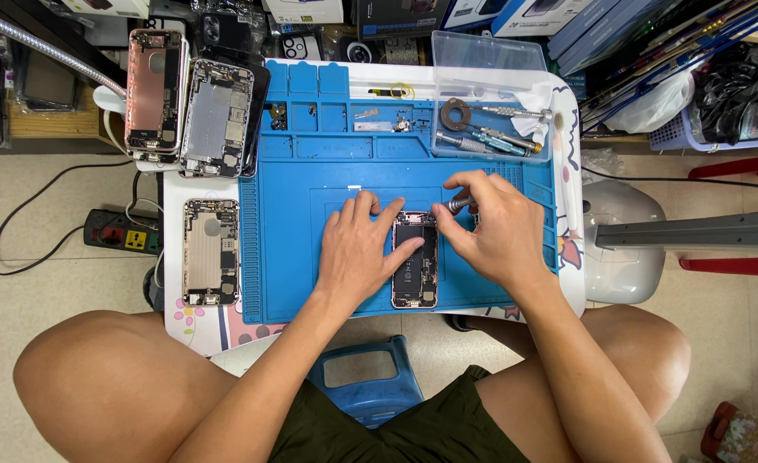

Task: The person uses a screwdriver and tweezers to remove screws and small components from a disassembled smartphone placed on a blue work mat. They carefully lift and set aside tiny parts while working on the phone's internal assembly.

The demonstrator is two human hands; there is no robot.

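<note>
Small white table (572, 154) over tiled floor, topped with blue silicone repair mat (327, 171); cluttered shelving behind, mostly cut off at top edge

Opened smartphone chassis with exposed black battery and boards (415, 260) lying upright near centre of mat, toward its front edge

Left hand (355, 249) resting flat on mat just beside phone's left edge, fingers slightly spread, thumb tip touching phone's left side

Right hand (490, 225) at phone's upper right corner, fingers curled and pinching small metal-handled screwdriver (458, 203); tip hidden behind fingers, contact with phone not discernible

Clear plastic tray (492, 103) at mat's upper right, lid raised, holding several metal-handled tools and white cloth; exact tool types hard to make out

Three further open phone housings to left: rose-gold shell (154, 90) and silver shell (217, 118) overlapping at upper left, silver-grey shell (211, 253) on table beside mat

Small loose parts in mat's upper compartments too small to identify

Black power strip (122, 231) on floor at left, partly hidden by table; blue plastic stool (366, 386) between bare knees, mostly covered
</note>
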